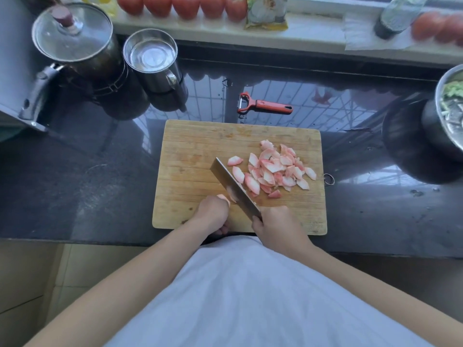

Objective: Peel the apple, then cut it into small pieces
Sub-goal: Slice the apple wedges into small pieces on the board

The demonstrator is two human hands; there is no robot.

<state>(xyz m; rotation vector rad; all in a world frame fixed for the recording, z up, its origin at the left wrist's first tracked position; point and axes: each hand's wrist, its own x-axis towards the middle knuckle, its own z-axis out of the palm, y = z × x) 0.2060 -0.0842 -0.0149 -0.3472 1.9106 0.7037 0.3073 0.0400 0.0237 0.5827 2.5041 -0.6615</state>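
A pile of small pinkish-white apple pieces [274, 169] lies on the right half of the wooden cutting board [190, 151]. My right hand [274, 225] grips the handle of a cleaver [231, 186], whose blade runs diagonally up-left across the board beside the pile. My left hand [213, 212] sits with curled fingers against the blade's left side, near the board's front edge. A bit of apple appears to be under its fingertips, mostly hidden. A red peeler [265, 104] lies on the dark counter behind the board.
A lidded pot [72, 38] and a steel mug [152, 58] stand at the back left. A steel bowl with greens [451, 108] sits at the right edge. Tomatoes [185, 5] and a bottle [398, 16] line the window sill.
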